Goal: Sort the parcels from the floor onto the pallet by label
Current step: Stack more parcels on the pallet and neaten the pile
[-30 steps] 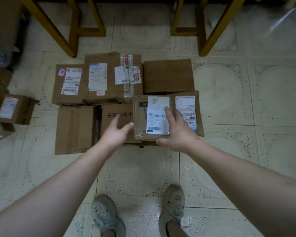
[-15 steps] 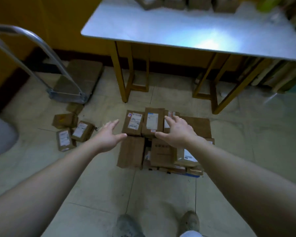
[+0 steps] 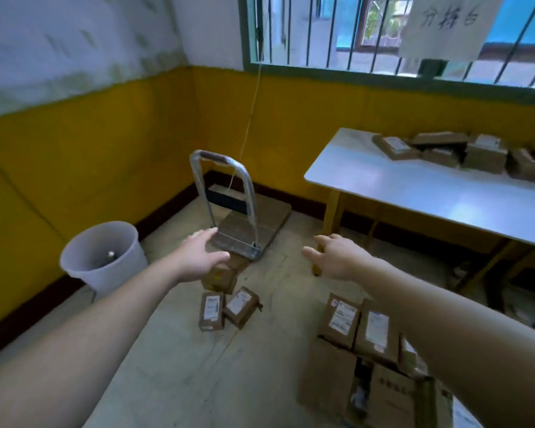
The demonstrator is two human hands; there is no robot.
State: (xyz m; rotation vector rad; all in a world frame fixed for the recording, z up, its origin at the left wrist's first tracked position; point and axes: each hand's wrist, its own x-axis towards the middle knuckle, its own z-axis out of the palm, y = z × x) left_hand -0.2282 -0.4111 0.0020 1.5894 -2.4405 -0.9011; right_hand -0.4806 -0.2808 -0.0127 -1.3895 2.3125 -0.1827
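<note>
Hands, left hand (image 3: 200, 255) and right hand (image 3: 337, 256), spread wide, hold nothing; labelled parcels (image 3: 355, 325) lie below; writing unreadable.

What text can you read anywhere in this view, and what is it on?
"分拣台": handwritten on the paper sign at top right.
Shipping labels on the small floor parcels: too blurred to read.
Labels on the stacked parcels: too blurred to read.
Dark print on the bottom carton: unreadable.
Labels on the table parcels: too small to read.
</note>
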